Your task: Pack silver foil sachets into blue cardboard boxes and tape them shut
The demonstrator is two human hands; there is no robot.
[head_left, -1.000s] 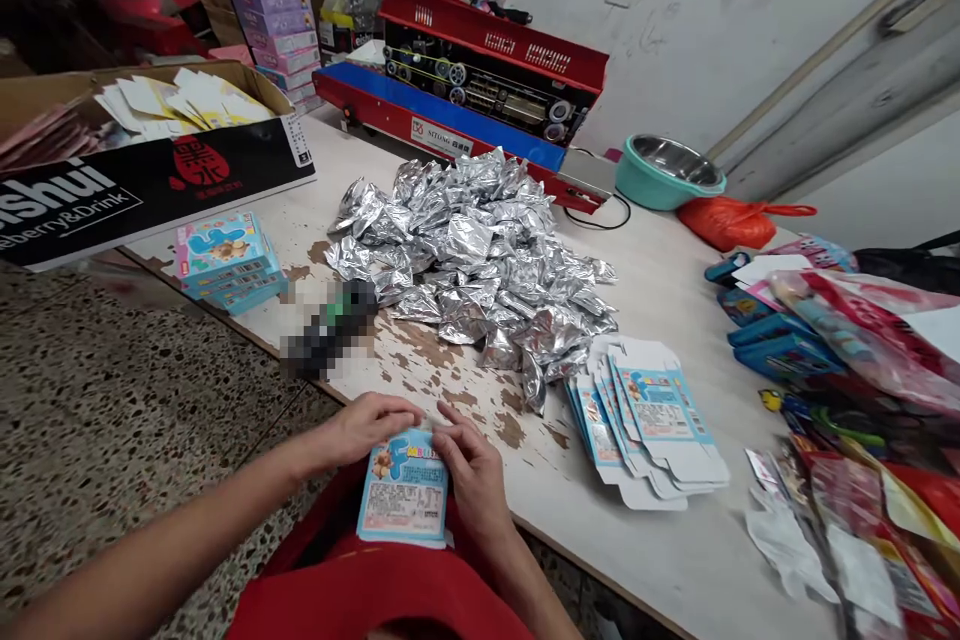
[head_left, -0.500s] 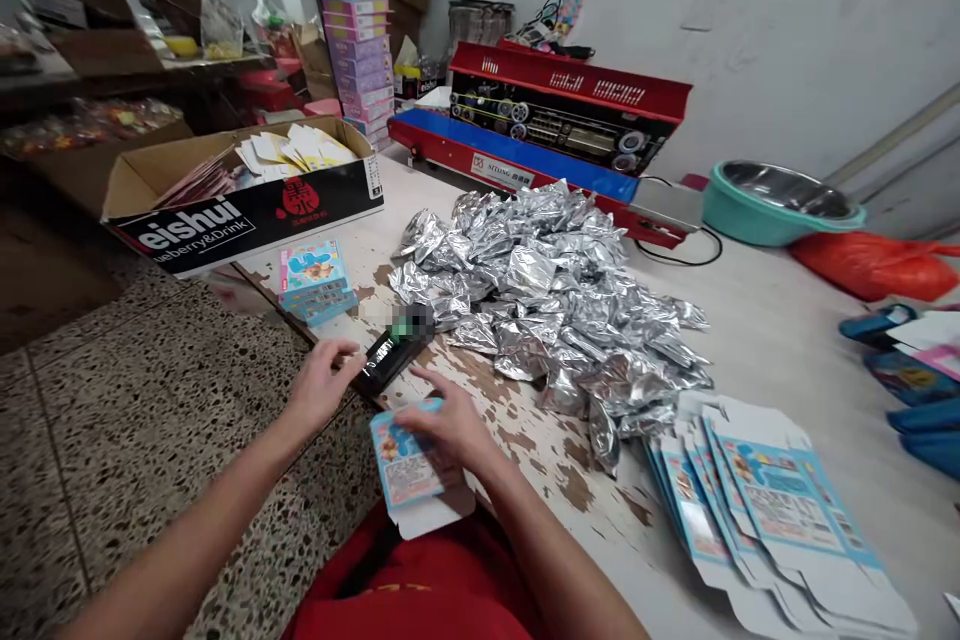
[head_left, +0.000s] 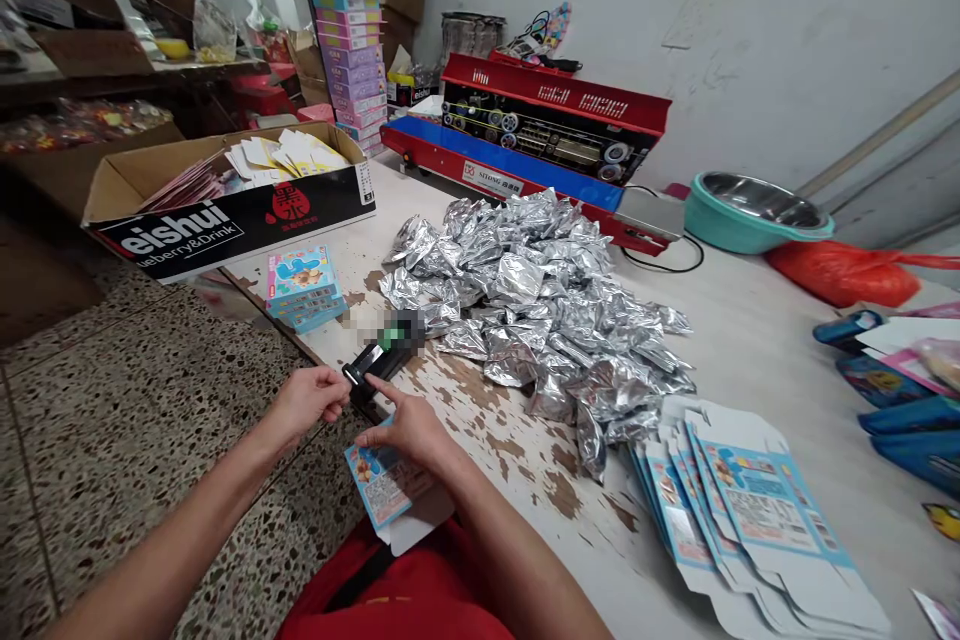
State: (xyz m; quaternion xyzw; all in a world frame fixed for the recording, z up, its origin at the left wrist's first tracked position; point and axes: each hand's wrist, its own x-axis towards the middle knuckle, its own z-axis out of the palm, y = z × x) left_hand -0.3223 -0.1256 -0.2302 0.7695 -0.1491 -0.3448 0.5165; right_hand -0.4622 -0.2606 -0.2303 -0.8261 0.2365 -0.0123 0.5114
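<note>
Pinching black device (head_left: 377,361) end, left hand (head_left: 309,398); right hand (head_left: 409,430) holds blue carton (head_left: 379,492).

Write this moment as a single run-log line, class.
left hand: pinches black device end | right hand: holds blue carton, forefinger on device | nearby: foil pouches, flat cartons

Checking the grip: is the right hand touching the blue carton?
Touching. The head view shows the right hand pressed on the upper end of the blue carton.
</note>
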